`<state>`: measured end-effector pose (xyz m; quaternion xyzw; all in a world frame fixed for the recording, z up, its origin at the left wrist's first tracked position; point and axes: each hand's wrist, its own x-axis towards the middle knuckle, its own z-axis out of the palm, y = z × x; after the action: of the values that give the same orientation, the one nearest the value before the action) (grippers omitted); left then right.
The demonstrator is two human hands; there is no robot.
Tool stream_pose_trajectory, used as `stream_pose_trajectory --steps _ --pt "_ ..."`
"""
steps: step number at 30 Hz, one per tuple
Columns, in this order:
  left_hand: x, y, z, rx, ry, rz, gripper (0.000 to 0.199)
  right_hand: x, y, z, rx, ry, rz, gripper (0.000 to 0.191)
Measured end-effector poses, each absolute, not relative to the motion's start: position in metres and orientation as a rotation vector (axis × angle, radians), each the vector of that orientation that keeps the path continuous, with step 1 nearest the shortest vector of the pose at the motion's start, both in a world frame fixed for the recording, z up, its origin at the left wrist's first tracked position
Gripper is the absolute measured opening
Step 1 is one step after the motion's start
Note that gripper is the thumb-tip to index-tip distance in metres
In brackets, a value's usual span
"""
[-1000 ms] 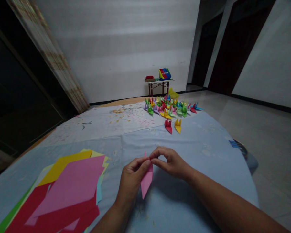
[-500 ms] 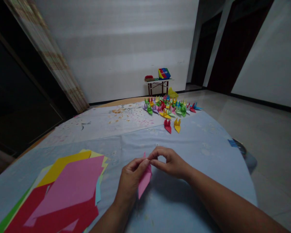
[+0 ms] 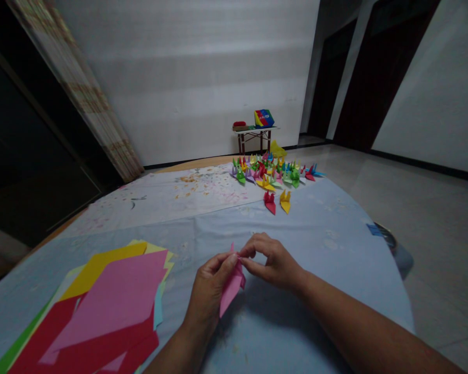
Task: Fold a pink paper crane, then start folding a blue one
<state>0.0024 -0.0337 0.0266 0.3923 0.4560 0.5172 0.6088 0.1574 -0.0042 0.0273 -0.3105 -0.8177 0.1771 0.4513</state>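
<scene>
A folded pink origami paper [image 3: 231, 289] is held up over the blue-covered table, its long point hanging down toward me. My left hand [image 3: 209, 286] grips it from the left, thumb pressed on top near its upper end. My right hand [image 3: 272, 261] pinches a small pink tip of the same paper between thumb and forefinger, close to the left thumb. Another thin pink point sticks up beyond the fingers. The left palm hides part of the folds.
Loose coloured sheets [image 3: 120, 291] lie in a pile at the left. Ahead stand a red paper crane [image 3: 270, 203] and a yellow paper crane [image 3: 285, 202], with a crowd of coloured cranes [image 3: 273, 171] behind. A small stand [image 3: 257, 130] with a colourful box is by the wall.
The pink paper has turned slightly, and a folded flap now shows at its right side. Both hands stay nearly in place, still pinching it.
</scene>
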Motion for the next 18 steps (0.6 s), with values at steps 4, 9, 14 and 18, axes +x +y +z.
stream_pose_trajectory --steps 4,9,14,18 --pt "0.0025 -0.0337 0.0264 0.915 1.06 1.205 0.026 0.1571 -0.0053 0.0278 -0.774 -2.01 0.407 0.004" --pt "0.0023 -0.0346 0.0255 0.921 1.07 1.185 0.027 0.1569 -0.0046 0.0265 -0.788 -1.993 0.379 0.003" --pt "0.0048 -0.0352 0.0256 0.901 1.066 1.197 0.026 0.1568 -0.0042 0.025 -0.785 -1.99 0.363 0.002" --pt "0.0054 -0.0345 0.0235 0.875 1.045 1.199 0.026 0.1564 -0.0048 0.0254 -0.794 -1.988 0.357 0.003"
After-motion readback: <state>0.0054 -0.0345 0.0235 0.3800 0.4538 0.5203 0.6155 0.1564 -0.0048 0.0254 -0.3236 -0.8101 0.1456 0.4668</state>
